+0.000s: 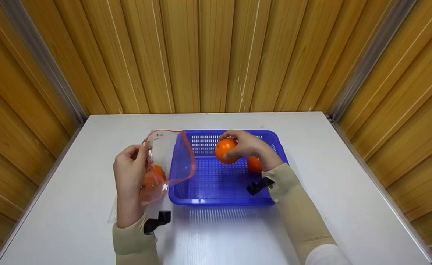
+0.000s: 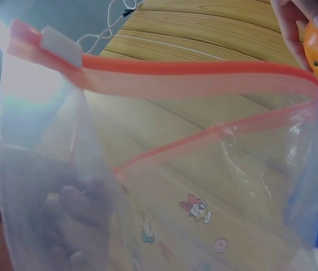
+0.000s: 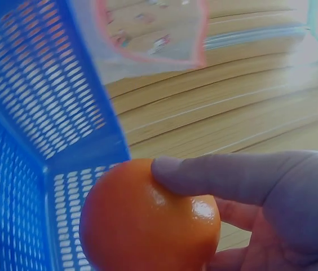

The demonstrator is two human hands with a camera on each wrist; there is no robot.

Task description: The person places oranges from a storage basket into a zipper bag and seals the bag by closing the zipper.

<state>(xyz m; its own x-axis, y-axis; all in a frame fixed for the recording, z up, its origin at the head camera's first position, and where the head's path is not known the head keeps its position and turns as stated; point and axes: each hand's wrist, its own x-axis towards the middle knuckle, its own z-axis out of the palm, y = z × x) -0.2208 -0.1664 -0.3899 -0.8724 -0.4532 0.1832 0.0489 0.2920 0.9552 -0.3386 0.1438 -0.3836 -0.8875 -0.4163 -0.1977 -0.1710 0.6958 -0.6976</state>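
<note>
My left hand [image 1: 130, 173] pinches the edge of a clear zip bag [image 2: 249, 152] with a red-orange rim and a white slider. Its mouth gapes toward the basket, and cartoon prints show on the plastic. Low in the bag, beside the left wrist, sits orange fruit [image 1: 159, 171], seen through the film. Over the blue basket [image 1: 216, 201], my right hand [image 1: 248, 144] holds an orange [image 3: 148, 220] between thumb and fingers. Another orange [image 1: 253, 164] lies inside the basket at its right, partly hidden by the right wrist.
The basket stands on a white table [image 1: 216, 239], with slotted walls and a raised rim. Wood-patterned panels [image 1: 216, 55] rise behind and at both sides. White cables [image 2: 111, 25] hang in the background of the left wrist view.
</note>
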